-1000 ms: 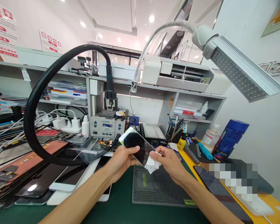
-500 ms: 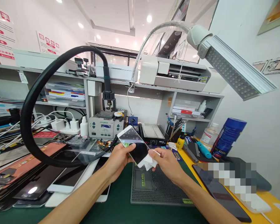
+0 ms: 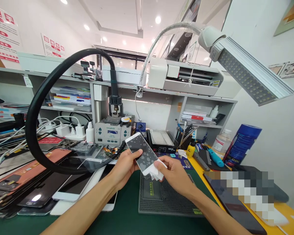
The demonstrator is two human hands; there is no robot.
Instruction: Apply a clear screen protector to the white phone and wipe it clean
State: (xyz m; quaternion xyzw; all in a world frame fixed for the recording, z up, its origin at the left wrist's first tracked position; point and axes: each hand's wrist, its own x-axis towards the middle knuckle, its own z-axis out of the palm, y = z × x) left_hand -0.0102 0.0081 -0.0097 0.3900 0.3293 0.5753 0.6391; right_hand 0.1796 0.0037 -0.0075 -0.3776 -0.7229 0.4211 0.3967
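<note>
A white-framed smartphone (image 3: 142, 150) is held tilted above the work mat, its dark screen facing me and dotted with round pale spots. My left hand (image 3: 127, 164) is closed on the phone's left edge, the thumb lying over the screen. A crumpled white tissue (image 3: 155, 170) is pinched in my right hand (image 3: 170, 171) and pressed against the phone's lower right corner. Beneath the hands lies a dark perforated pad (image 3: 171, 199) on the green mat (image 3: 127, 209).
Phones and screens (image 3: 46, 182) are stacked at left under a looping black hose (image 3: 30, 130). Behind the hands stand a rework station (image 3: 111, 132) and a heating plate (image 3: 161, 142). A dark tablet (image 3: 232, 204) and a blue can (image 3: 245, 143) are on the right. An LED lamp (image 3: 250, 71) hangs above.
The tissue and my right hand have shifted slightly left and down along the phone. The phone has tilted a little, and its screen now shows pale spots more clearly.
</note>
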